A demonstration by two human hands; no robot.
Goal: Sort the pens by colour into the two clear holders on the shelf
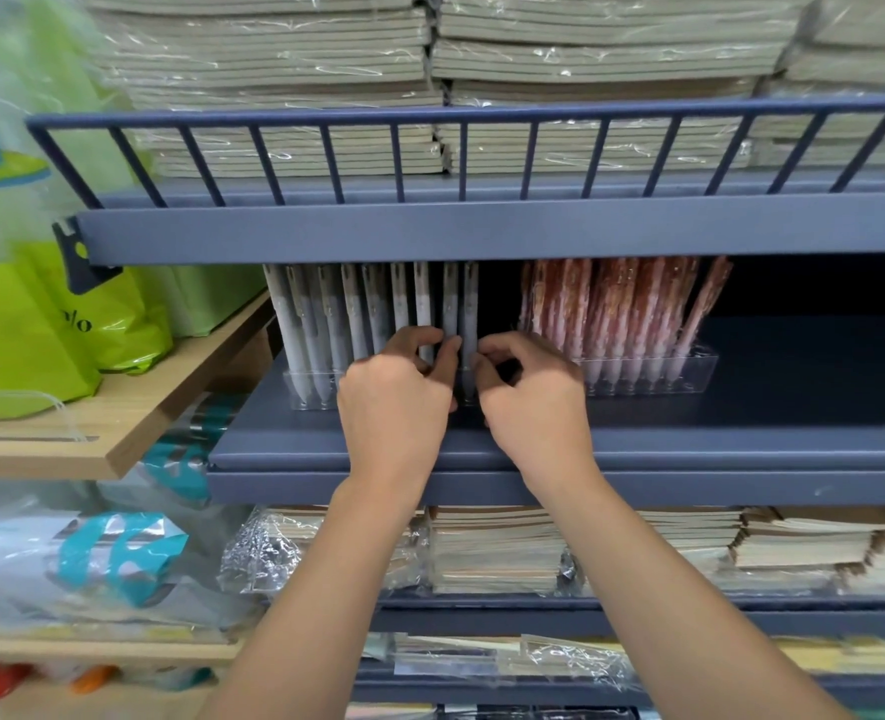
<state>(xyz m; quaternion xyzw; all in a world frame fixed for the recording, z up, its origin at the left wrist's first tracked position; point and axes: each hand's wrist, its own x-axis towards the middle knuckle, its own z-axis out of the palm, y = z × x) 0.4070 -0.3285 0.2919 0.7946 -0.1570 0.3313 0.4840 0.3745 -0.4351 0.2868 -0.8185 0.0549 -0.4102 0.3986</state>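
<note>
The upper shelf's front edge (482, 226) cuts off the tops of all the pens. On the blue-grey shelf (767, 407), my hands hide the right half of the left clear holder (308, 394). White pens (357, 314) stand in it. Pink pens (622, 309) fill the right clear holder (703, 368), further right on the shelf. My left hand (396, 402) pinches one white pen near the row's right end. My right hand (534, 402) pinches the last white pen (470, 304). Left of the shelf, green bags (25, 330) show only "o/o".
</note>
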